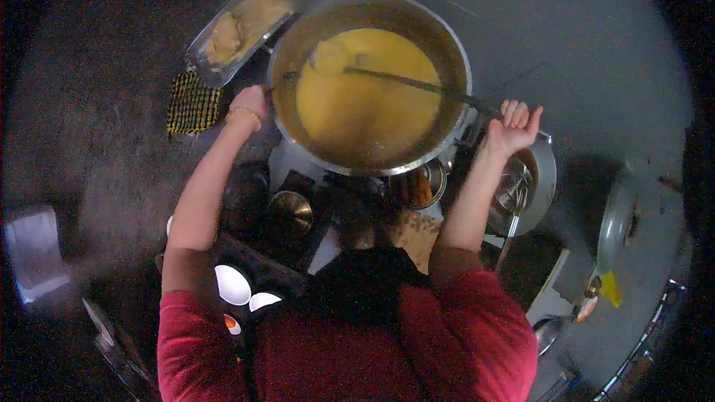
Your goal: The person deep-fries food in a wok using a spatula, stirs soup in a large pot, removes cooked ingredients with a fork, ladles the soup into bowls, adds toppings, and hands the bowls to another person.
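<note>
A large metal pot (459, 52) holds yellow liquid (365, 108). My left hand (252, 103) is closed at the pot's left edge, around the end of a dark handle that reaches over the rim into the pot. On the right, my right hand (515, 125) is wrapped round the end of a long dark handle (421, 84), which slants across the pot, its far end down in the liquid. A round shape, perhaps a ladle or strainer, shows faintly in the liquid near the upper left.
A clear tray (257, 18) with pale food stands upper left, beside a black and yellow cloth (193, 106). A bowl (546, 179) with a whisk (515, 214) sits below my right hand. Nearer are a small metal bowl (290, 212), a jar (418, 184) and white bowls (233, 285).
</note>
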